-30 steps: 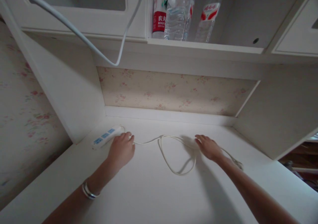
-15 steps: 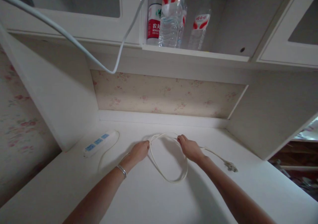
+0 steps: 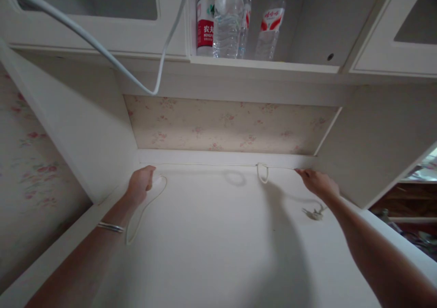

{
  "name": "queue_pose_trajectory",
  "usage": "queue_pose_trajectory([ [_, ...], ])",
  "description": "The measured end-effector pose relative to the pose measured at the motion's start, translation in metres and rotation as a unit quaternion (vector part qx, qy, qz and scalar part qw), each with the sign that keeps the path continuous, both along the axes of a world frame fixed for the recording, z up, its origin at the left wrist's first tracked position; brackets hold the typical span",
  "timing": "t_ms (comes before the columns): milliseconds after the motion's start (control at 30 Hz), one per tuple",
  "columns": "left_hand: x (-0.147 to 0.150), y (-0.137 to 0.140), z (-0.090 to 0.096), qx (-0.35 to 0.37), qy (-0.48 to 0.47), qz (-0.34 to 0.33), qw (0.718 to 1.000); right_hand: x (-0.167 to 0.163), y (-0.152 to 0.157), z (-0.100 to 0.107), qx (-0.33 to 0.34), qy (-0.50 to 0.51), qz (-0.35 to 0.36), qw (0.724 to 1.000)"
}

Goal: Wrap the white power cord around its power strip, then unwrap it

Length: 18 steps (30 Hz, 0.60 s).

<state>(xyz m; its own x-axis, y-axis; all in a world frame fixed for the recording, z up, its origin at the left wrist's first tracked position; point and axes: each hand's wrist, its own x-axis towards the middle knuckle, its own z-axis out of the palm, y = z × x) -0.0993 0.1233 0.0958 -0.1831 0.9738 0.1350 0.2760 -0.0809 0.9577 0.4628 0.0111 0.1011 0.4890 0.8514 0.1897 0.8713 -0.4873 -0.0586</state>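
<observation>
A thin cream power cord (image 3: pixel 211 164) runs nearly straight and taut between my two hands, raised off the white desk. My left hand (image 3: pixel 140 179), with a silver bangle (image 3: pixel 111 227) at the wrist, is closed on its left end. My right hand (image 3: pixel 319 185) pinches the cord on the right. Nearer the right hand a small loop (image 3: pixel 262 173) hangs from it. The plug (image 3: pixel 314 214) dangles below my right hand. The white power strip (image 3: pixel 158 185) is almost wholly hidden behind my left hand. A slack bend of cord (image 3: pixel 138 226) droops beside my left forearm.
White desk surface (image 3: pixel 211 235) lies below, with side panels left and right. Overhead, an open shelf (image 3: pixel 266 65) holds several plastic bottles (image 3: pixel 227 30). A thick pale cable (image 3: pixel 102 55) hangs across the upper left. Floral wallpaper (image 3: pixel 232 125) covers the back.
My hands have moved far apart, left hand leftward and right hand rightward. The wide coil between them has been pulled out straight, shrinking to a small loop. The plug has shifted slightly.
</observation>
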Motion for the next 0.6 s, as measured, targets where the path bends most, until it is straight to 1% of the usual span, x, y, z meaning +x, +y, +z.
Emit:
queue_pose_trajectory([
  [67, -0.009, -0.002, 0.004, -0.027, -0.057, -0.001, 0.998, 0.005, -0.001, -0.003, -0.006, 0.012, -0.021, 1.000],
  [100, -0.010, -0.004, 0.006, -0.037, -0.078, -0.009, 0.996, 0.003, 0.001, -0.004, -0.007, 0.011, -0.018, 1.000],
  [200, 0.002, -0.012, 0.016, -0.057, -0.139, -0.060, 0.987, -0.019, 0.012, -0.002, 0.016, 0.005, 0.024, 1.000],
  [233, 0.010, -0.015, 0.019, -0.058, -0.155, -0.082, 0.983, -0.032, 0.016, 0.002, 0.028, 0.012, 0.054, 0.998],
  [300, 0.030, -0.022, 0.025, -0.056, -0.182, -0.119, 0.974, -0.061, 0.022, 0.011, 0.043, 0.058, 0.140, 0.987],
  [367, 0.051, -0.032, 0.029, -0.053, -0.197, -0.142, 0.969, -0.094, 0.024, 0.023, 0.056, 0.129, 0.236, 0.962],
  [433, 0.071, -0.042, 0.029, -0.040, -0.196, -0.158, 0.967, -0.128, 0.020, 0.036, 0.041, 0.197, 0.327, 0.924],
  [467, 0.080, -0.048, 0.029, -0.028, -0.175, -0.167, 0.970, -0.145, 0.016, 0.041, 0.033, 0.208, 0.356, 0.911],
  [533, 0.095, -0.058, 0.027, -0.014, -0.116, -0.202, 0.972, -0.176, 0.007, 0.049, 0.010, 0.203, 0.405, 0.892],
  [600, 0.108, -0.068, 0.027, -0.021, -0.035, -0.239, 0.970, -0.204, -0.002, 0.053, -0.006, 0.186, 0.448, 0.875],
])
